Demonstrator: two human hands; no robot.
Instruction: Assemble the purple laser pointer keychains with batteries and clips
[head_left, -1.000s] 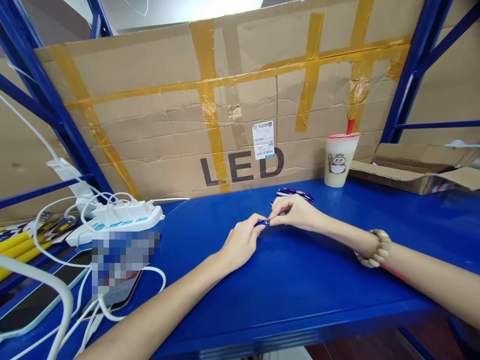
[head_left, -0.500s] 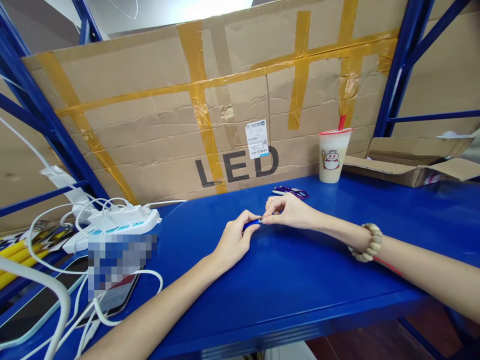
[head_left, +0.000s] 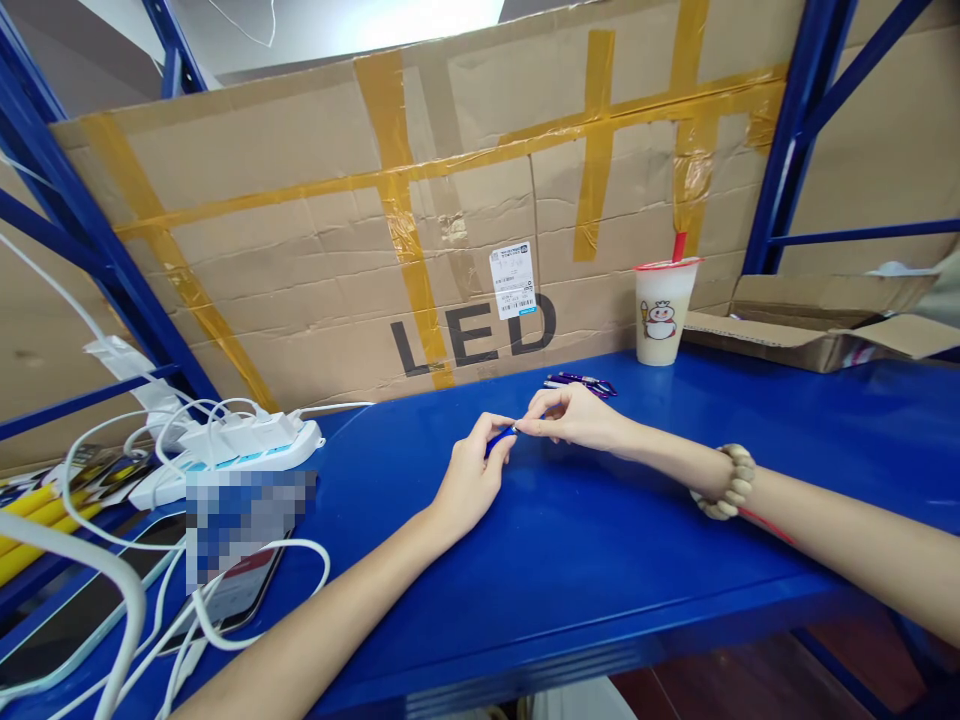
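Above the blue tabletop (head_left: 570,560), my left hand (head_left: 474,475) grips a slim blue pen (head_left: 501,438) between thumb and fingers. My right hand (head_left: 574,415) pinches at the pen's far end with thumb and fingertips, and the two hands nearly meet there. A small silvery part shows at that end. What lies inside the right fingers is mostly covered. Just behind the right hand, several dark purple-blue pens (head_left: 592,383) lie in a loose pile. A beaded bracelet (head_left: 727,482) sits on the right wrist.
At right rear stands a drink cup (head_left: 664,315) with a red straw, beside an open cardboard box (head_left: 817,340). A power strip (head_left: 277,448), white cables and two phones (head_left: 82,610) (head_left: 240,590) crowd the left. Taped cardboard (head_left: 315,270) backs the table.
The hands have stayed almost in place around the pen. The right fingers have shifted slightly left at its end, and the left grip has tilted a little. The view has moved slightly.
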